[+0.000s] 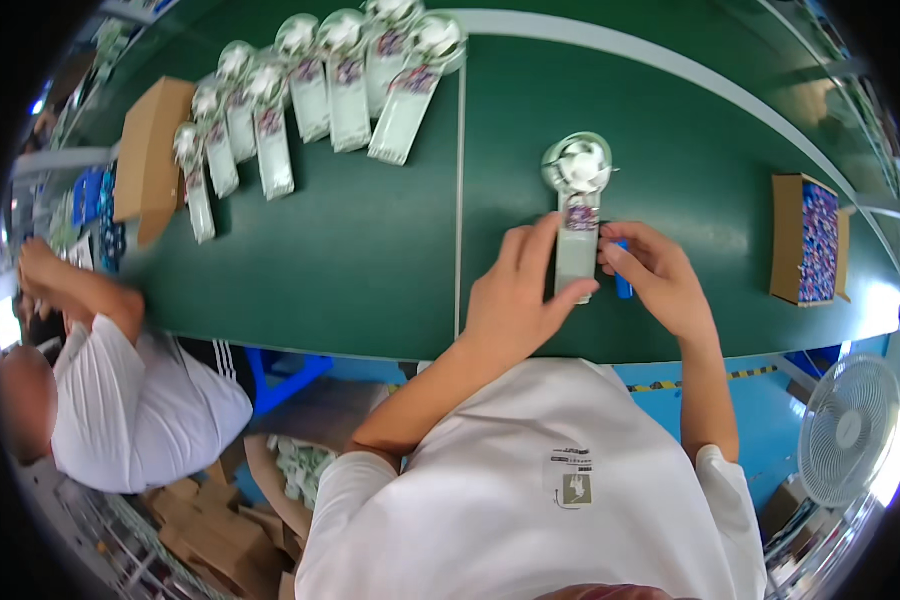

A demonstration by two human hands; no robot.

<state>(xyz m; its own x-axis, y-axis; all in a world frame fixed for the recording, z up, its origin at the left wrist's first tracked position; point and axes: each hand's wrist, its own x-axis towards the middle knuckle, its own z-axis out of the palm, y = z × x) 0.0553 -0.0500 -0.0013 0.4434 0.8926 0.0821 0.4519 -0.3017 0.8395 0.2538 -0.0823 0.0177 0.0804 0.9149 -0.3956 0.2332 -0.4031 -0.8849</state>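
Note:
In front of me on the green table [370, 260] lies a half-open pale green handheld fan [577, 252], its white blades at the far end and reddish wiring at the top of the handle. My left hand [505, 300] grips the handle from the left, thumb across its near end and fingers along its side. Just right of the handle, my right hand [667, 285] pinches a blue cylindrical battery [623, 284] between thumb and fingers. The fingertips partly cover the battery, and I cannot tell whether it touches the handle.
Several similar fan halves [345, 105] lie in a slanting row at the far left, beside a cardboard box [155, 150]. An open carton [788, 240] of small blue and purple pieces stands at the right. A co-worker [150, 410] sits left; a large fan [848, 430] stands right.

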